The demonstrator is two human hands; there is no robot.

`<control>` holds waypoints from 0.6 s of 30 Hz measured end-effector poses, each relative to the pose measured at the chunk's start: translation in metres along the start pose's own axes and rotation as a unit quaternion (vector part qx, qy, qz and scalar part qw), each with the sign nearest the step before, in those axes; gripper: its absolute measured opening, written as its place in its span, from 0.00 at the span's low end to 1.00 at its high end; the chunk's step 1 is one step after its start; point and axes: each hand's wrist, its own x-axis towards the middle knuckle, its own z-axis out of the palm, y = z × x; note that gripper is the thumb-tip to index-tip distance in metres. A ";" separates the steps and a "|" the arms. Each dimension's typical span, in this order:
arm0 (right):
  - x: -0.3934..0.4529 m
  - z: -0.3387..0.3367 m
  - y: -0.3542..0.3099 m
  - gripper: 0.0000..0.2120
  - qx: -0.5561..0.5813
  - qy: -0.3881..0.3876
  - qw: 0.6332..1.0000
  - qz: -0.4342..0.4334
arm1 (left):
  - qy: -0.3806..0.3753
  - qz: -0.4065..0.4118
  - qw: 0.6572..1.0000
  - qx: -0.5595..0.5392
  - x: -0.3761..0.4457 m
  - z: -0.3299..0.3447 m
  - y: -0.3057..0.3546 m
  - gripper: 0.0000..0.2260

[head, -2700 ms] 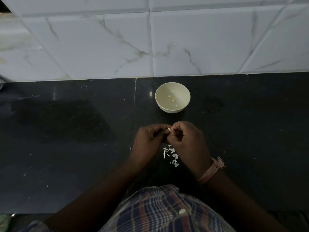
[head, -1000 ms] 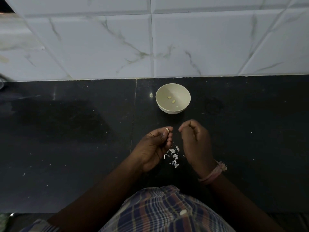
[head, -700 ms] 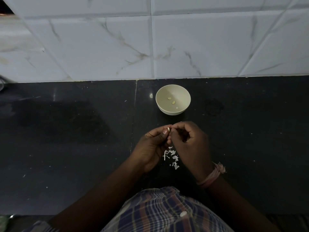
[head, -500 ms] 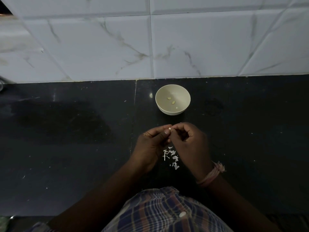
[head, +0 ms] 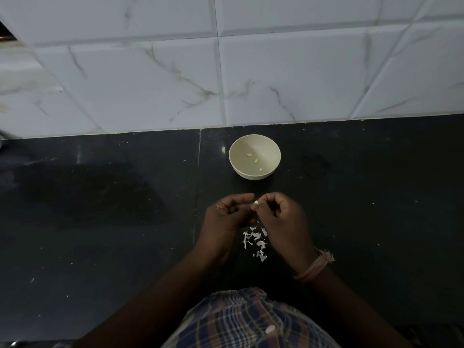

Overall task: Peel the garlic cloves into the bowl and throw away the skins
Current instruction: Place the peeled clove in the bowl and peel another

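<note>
White marble-veined wall tiles [head: 288, 79] rise behind a black stone countertop [head: 100, 222]. Beyond the fingertips stands a cream round bowl [head: 268, 169] (two peeled cloves inside). Left hand [head: 226, 219] and right hand [head: 281, 219] pinch a small pale garlic clove [head: 255, 202]; white skin scraps [head: 256, 242] lie beneath.

Beyond the fingertips of both hands sits a small round cream bowl [head: 254, 156], smooth w/ a dull satin sheen, prob. ceramic or plastic, can't tell which; the dark black stone counter [head: 100, 222] under the hands looks polished & faintly glossy, w/ pale specks & a duller smudged patch off to the left hand's [head: 226, 219] side. Betw. the wrists lie thin white papery garlic skins [head: 256, 241], matt & flaky. Past the bowl, glossy white marble-veined wall tiles [head: 288, 79]; on the right hand's [head: 281, 219] wrist a frayed pinkish thread band [head: 315, 266], & nearest the body a woven plaid cloth shirt [head: 251, 320] w/ a small smooth white button [head: 270, 329].
</note>
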 end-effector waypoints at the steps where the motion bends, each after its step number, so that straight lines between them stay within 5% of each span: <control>1: 0.001 -0.001 -0.001 0.02 -0.004 -0.002 1.000 -0.007 | 0.008 0.004 1.000 0.000 0.000 0.000 0.001 0.06; 13: 0.004 -0.003 0.001 0.05 0.044 -0.081 0.995 0.047 | -0.030 -0.006 0.998 -0.049 -0.006 -0.001 0.002 0.08; 18: 0.004 0.003 0.003 0.09 0.238 -0.098 0.954 0.155 | -0.055 -0.080 0.989 -0.109 0.004 0.000 0.005 0.09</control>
